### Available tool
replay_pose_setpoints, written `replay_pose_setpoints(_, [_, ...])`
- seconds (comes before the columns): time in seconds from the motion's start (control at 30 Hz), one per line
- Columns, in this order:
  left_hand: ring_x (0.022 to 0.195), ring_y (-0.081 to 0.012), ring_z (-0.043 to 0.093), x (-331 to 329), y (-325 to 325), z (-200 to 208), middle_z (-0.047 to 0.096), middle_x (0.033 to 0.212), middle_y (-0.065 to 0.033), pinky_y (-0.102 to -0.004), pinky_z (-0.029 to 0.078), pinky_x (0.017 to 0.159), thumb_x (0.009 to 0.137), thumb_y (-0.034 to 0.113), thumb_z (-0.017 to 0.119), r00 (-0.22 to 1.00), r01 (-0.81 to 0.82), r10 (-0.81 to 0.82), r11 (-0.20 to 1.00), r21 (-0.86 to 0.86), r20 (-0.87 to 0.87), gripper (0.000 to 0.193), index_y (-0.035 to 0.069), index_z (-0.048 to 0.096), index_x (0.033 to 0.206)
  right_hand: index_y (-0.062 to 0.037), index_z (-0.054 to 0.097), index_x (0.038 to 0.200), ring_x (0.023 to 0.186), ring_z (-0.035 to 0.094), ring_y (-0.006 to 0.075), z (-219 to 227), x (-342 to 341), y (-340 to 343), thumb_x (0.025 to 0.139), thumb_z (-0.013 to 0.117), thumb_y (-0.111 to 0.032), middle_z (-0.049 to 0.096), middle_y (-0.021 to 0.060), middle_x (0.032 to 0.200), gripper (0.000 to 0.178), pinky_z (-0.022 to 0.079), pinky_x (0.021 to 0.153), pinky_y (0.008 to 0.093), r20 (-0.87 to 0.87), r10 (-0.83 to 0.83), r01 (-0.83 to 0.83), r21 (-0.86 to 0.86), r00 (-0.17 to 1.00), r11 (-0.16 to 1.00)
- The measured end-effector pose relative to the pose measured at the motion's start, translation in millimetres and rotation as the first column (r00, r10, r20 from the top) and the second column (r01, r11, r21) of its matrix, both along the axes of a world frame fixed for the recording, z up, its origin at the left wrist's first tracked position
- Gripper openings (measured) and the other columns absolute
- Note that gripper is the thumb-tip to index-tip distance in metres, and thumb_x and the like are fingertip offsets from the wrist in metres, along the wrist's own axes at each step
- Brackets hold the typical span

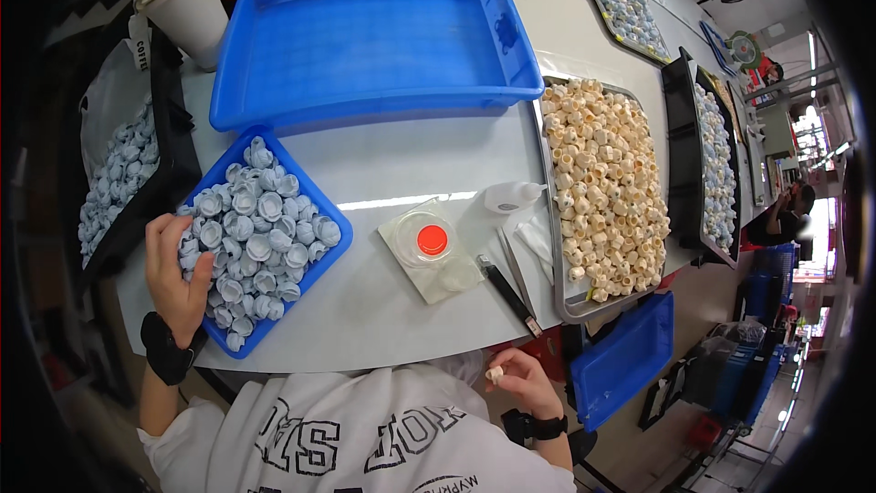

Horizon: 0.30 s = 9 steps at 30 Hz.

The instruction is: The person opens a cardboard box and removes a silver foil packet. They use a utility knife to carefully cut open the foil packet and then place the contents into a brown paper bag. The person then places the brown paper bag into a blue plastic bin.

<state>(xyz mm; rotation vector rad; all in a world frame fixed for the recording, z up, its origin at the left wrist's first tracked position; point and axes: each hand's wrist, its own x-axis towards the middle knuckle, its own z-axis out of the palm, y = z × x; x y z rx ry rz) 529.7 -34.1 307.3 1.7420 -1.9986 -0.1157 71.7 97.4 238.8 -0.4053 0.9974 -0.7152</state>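
Observation:
My left hand [178, 276] rests over the left edge of a blue square tray [321, 276] heaped with pale blue, hollow, shell-like pieces [265, 239]. Its thumb and fingers are spread apart among the nearest pieces, and it appears to hold none. Close to my body, beyond the table's front edge, my right hand [529, 385] pinches a small cream hollow piece [494, 373] between thumb and fingertips. Many similar cream pieces [607, 184] fill a metal tray [573, 310] on the right. Tweezers [516, 265] and a black-handled tool [509, 297] lie beside that tray.
A large blue bin [365, 105] stands at the back. Mid-table are a round container with a red disc [432, 239] and a white squeeze bottle [513, 196]. Black trays [173, 141] flank the work area; a white cup [187, 9] is back left. A person [787, 215] sits far right.

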Motion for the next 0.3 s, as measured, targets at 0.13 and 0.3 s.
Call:
replay_pose_setpoints(0.13, [0.099, -0.0339, 0.05, 6.8, -2.4, -0.2, 0.048, 0.11, -0.0195, -0.0372, 0.038, 0.089, 0.09, 0.028, 0.051, 1.0, -0.002, 0.003, 0.998, -0.066, 0.014, 0.039, -0.001, 0.046, 0.115, -0.0023, 0.054, 0.099, 0.073, 0.056, 0.0166, -154.2, -44.0, 96.8, 0.087, 0.052, -0.005, 0.056, 0.0056, 0.085, 0.012, 0.048, 0.071, 0.0322, -0.49, -0.385, 0.531, 0.2, 0.782, 0.824])
replay_pose_setpoints(0.3, [0.094, -0.0327, 0.052, 4.1, -8.4, 8.3, 0.051, 0.103, -0.0184, -0.0357, 0.04, 0.085, 0.088, 0.025, 0.052, 1.0, 0.002, -0.005, 0.991, -0.135, -0.02, 0.035, -0.002, 0.047, 0.11, -0.0059, 0.055, 0.102, 0.075, 0.059, 0.019, -297.6, -101.5, 228.6, 0.091, 0.053, -0.027, 0.057, 0.0076, 0.086, 0.024, 0.054, 0.066, 0.0342, -0.555, -0.15, 0.412, 0.382, 0.818, 0.827])
